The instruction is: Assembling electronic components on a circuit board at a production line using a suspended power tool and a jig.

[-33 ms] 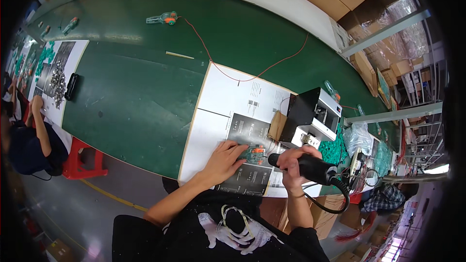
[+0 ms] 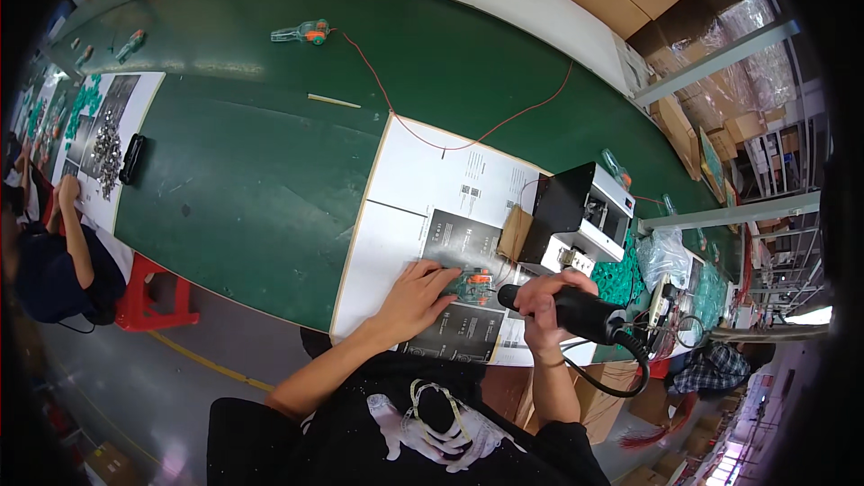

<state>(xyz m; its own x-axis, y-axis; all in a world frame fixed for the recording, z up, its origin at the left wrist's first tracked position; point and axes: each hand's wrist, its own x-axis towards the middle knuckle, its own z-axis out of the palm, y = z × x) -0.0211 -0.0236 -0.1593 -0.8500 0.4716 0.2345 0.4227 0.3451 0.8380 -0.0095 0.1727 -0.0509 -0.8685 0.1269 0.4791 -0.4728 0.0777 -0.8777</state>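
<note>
Translucent teal plastic housing [image 2: 474, 286] with orange parts lies on flat printed sheeting [image 2: 382, 247], its left end held between the left hand's [image 2: 416, 300] thumb and extended fingers; the right hand [image 2: 545, 304] curls firmly around a smooth, black cylindrical power screwdriver [image 2: 587, 313].

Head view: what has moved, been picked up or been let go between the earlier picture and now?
Nothing visibly changed. The left hand is still at the translucent green plastic part with orange pieces; the right hand still grips the black cylindrical corded tool, its tip toward that part. The black-and-silver boxy machine stayed put.
</note>
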